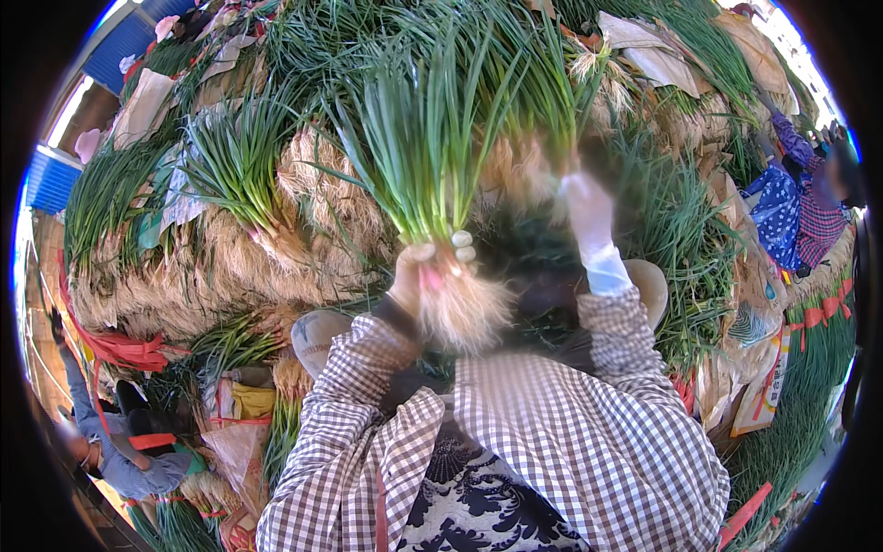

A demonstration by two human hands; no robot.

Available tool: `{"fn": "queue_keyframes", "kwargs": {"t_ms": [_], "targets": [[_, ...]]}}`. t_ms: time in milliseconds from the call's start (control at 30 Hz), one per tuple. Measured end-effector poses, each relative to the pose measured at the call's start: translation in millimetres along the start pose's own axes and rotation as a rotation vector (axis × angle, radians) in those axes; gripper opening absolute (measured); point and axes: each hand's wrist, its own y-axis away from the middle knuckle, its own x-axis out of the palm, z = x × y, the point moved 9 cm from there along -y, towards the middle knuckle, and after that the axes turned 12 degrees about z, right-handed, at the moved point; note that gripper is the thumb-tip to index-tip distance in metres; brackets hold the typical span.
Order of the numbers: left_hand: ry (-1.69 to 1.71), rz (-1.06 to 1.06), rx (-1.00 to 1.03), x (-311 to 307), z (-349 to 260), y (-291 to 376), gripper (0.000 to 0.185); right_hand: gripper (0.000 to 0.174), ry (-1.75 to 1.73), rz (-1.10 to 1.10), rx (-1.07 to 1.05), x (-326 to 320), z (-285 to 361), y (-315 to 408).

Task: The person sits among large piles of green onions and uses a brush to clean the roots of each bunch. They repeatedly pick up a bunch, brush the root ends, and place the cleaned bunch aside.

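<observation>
My left hand (412, 270) is closed around a bunch of green onions (431, 159), near its pale roots, with the leaves pointing away from me. The roots (465, 303) hang towards my lap. To the right, my right hand (586, 196), gloved and blurred, is at the root end of other green onions (559, 103); whether it grips them is not clear. A smaller bunch of green onions (248, 172) lies on the root-covered heap at the left.
Piled green onions (324, 41) spread across the far side. Red plastic strips (124, 348) lie at the left. Woven sacks (748, 310) stand at the right. One person (131, 448) is at lower left, another (793, 207) at right.
</observation>
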Motion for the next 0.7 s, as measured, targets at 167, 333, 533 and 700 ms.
{"fn": "queue_keyframes", "kwargs": {"t_ms": [167,333,533,700], "targets": [[0.172,0.005,0.083,2,-12,-1,0.038,0.013,0.707,1.395,-0.171,128,-11,119],[0.095,-0.023,-0.004,5,0,-1,0.042,0.026,0.159,0.478,-0.255,90,53,51],[-0.020,0.033,0.155,20,-21,-6,0.041,0.013,-0.253,0.299,-0.143,32,67,37],[-0.126,0.002,0.249,-1,-53,-1,0.052,0.013,0.615,0.653,-0.474,41,36,26]]}}
